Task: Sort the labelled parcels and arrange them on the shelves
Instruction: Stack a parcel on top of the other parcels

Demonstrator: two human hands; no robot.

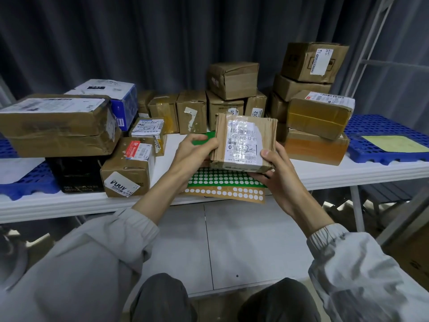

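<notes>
Parcels are still crowding the white table, a sign, by the look of it, that sorting is at an early stage: cardboard boxes are standing in stacks from nine o'clock round to two o'clock, and no shelf holding arranged parcels is showing in view. A person seated at the table is holding one small cardboard parcel at the centre of the scene, raised above the tabletop and tilted so its white shipping label is facing the camera. The left hand is gripping the parcel's left edge, fingers curled round it; the right hand is cradling the lower right corner, thumb pressing on the label side and fingers wrapping underneath. Both forearms are reaching forward from grey sleeves, wrists bent inward toward each other. Directly beneath the parcel, at six o'clock from it, a green sheet of round white stickers is lying on a brown sticker sheet. Blue perforated pallets are resting on the table at three o'clock and at nine o'clock. Judging from the pose, the label is being read before the parcel is assigned a place.
</notes>
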